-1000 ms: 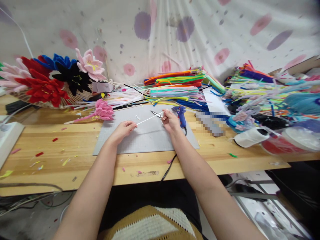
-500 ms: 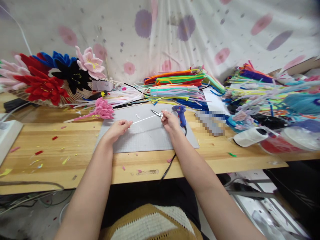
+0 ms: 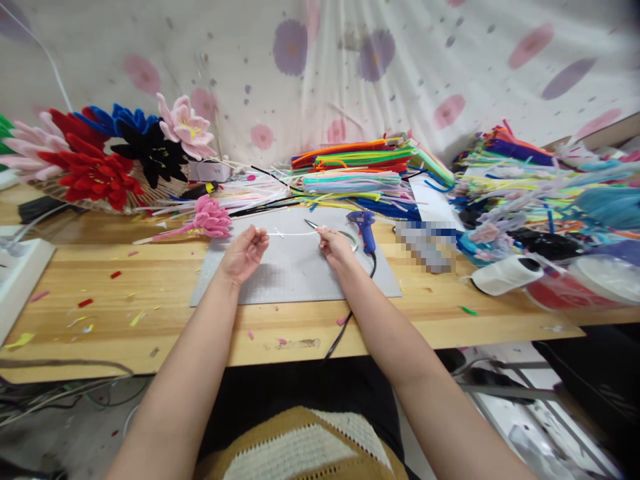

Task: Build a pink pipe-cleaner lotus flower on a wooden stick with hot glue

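A thin white pipe cleaner [image 3: 295, 234] is stretched nearly level between my hands, above a grey mat [image 3: 295, 287]. The fingertips of my left hand [image 3: 246, 253] pinch its left end, palm turned up. My right hand [image 3: 335, 247] grips the other end with fingers closed. Behind the right hand lie scissors [image 3: 311, 223], mostly covered, with a blade tip and part of a handle showing. Small white snippets [image 3: 279, 233] are on the mat. To the right of that hand is a blue glue gun [image 3: 363, 230]; left of my left hand lies a pink pipe-cleaner flower [image 3: 210, 217].
Bundles of coloured pipe cleaners [image 3: 350, 160] are piled along the back. Finished fuzzy flowers [image 3: 100, 173] stand at the left. A white spool [image 3: 507, 275] and plastic bags fill the right. The glue gun's black cable [image 3: 337, 340] hangs over the front edge.
My left hand has moved up and rolled palm-upward, bringing the pipe cleaner from a slant to nearly level. My right hand has shifted slightly down and still holds its end.
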### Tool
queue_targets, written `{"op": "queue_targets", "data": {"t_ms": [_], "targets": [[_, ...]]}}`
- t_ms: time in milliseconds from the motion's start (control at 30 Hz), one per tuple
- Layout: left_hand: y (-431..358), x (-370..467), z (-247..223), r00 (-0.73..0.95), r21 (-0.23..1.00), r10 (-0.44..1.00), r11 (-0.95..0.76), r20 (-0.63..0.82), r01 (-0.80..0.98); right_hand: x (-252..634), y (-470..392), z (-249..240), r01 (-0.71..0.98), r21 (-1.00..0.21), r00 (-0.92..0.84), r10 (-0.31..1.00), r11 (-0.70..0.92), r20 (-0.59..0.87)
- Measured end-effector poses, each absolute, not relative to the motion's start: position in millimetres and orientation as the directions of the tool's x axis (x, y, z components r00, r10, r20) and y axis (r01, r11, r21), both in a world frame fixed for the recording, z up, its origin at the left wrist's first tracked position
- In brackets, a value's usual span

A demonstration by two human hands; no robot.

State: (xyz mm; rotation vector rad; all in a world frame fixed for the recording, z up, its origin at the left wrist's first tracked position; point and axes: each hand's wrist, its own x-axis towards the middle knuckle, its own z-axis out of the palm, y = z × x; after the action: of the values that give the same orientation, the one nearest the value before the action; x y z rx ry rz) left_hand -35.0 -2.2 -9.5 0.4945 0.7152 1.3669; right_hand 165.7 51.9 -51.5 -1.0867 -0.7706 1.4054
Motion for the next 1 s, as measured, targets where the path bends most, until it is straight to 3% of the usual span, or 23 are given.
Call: {"op": "queue_targets", "data": {"t_ms": [200,367,667,833,1000], "targets": [[2.5,-37.2,-18.1,-0.081,0.837,0.993,0.024,-0.081,-0.546,165.2,45.3,-46.7,-0.139,-0.988,0.021,0.997,-0.067,-0.07],[5.2,-36.0,-24.6,-0.17,0.913,0.984,-0.018,-0.056,-0.407,158.5,32.4,-37.1,0.018,-1.0,-0.193,0.981,0.007,0.003],[-2.3,-7.2,-33.5,-0.017,0.902,0.989,0.129,-0.15,-0.411,144.0,20.0,-35.5,-0.043,-0.999,-0.373,0.928,0.007,0.023],[-4.1,-3.4,-31.8,0.004,0.891,0.973,0.213,-0.231,-0.4,143.0,19.3,-34.7,-0.095,-0.995,-0.312,0.949,0.022,0.051],[-4.0,-2.4,-31.8,0.02,0.882,0.962,0.257,-0.272,-0.394,141.3,21.2,-36.4,-0.073,-0.988,-0.247,0.957,0.138,0.152]]}}
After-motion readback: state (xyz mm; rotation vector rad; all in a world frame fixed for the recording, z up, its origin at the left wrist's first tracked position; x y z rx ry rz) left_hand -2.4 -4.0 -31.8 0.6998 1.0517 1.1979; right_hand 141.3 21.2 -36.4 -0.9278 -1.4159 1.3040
